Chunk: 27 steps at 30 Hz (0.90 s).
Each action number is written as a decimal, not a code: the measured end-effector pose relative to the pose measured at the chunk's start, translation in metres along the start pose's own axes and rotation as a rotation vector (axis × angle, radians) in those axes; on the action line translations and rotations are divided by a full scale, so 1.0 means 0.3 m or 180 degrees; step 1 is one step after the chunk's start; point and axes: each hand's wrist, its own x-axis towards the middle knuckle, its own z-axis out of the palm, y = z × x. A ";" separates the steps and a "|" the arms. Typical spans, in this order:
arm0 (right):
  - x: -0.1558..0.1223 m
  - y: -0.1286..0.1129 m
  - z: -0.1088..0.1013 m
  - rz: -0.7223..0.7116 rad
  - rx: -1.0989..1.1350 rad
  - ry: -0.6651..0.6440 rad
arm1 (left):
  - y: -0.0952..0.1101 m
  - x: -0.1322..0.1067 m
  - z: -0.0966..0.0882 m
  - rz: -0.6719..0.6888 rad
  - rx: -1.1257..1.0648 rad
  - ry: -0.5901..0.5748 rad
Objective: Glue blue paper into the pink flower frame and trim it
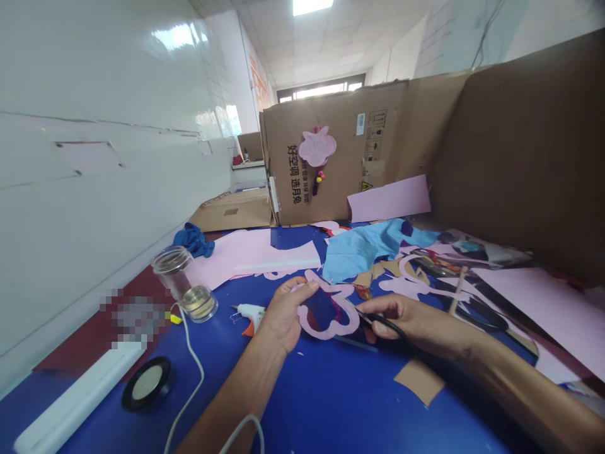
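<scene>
Pinched in my left hand (286, 312) is a pink paper cutout (326, 329), a wavy flower-like outline with an open middle. Dark, see-through film seems to show inside that outline. My right hand (397, 321) grips black-handled scissors (385, 323), whose blades reach the cutout's right edge. How far the blades are apart is hard to see. Just left of my left hand lies a white glue gun (250, 313) with an orange part. A small brown cardboard piece (420, 381) rests below my right hand.
A glass jar (184, 284) stands at the left beside a white cable (193, 353) and a black roll of tape (146, 384). Blue cloth (363, 246), pink paper (543, 302) and scraps cover the back and right. Cardboard walls (340, 151) close off the far side, bearing a pink flower shape (317, 148).
</scene>
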 end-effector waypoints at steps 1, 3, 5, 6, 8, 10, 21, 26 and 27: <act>0.000 -0.002 0.001 -0.0003 -0.0005 0.0014 | -0.001 -0.001 0.001 -0.0013 0.0003 -0.0014; -0.001 -0.007 0.004 -0.0010 -0.0033 0.0026 | -0.003 -0.002 0.001 -0.0027 0.0009 -0.0054; 0.000 -0.011 0.006 -0.0029 -0.0072 0.0021 | -0.004 -0.002 0.000 -0.0027 0.0028 -0.0049; 0.000 -0.012 0.007 -0.0029 -0.0076 0.0019 | -0.005 -0.002 -0.001 -0.0031 0.0037 -0.0044; 0.002 -0.010 0.009 -0.0007 -0.0034 0.0019 | -0.007 -0.001 -0.002 -0.0038 0.0046 -0.0033; 0.003 -0.005 0.009 0.0034 0.0031 0.0024 | -0.009 0.000 -0.002 -0.0047 0.0052 -0.0015; 0.010 -0.014 0.020 -0.0022 0.0076 0.0021 | -0.015 0.002 0.001 -0.0126 0.0008 0.0089; 0.013 -0.005 0.018 -0.0010 0.0080 0.0018 | -0.022 0.009 -0.005 -0.0104 -0.0006 0.0141; 0.013 -0.002 0.017 -0.0004 0.0095 0.0025 | -0.023 0.010 -0.005 -0.0113 -0.0008 0.0144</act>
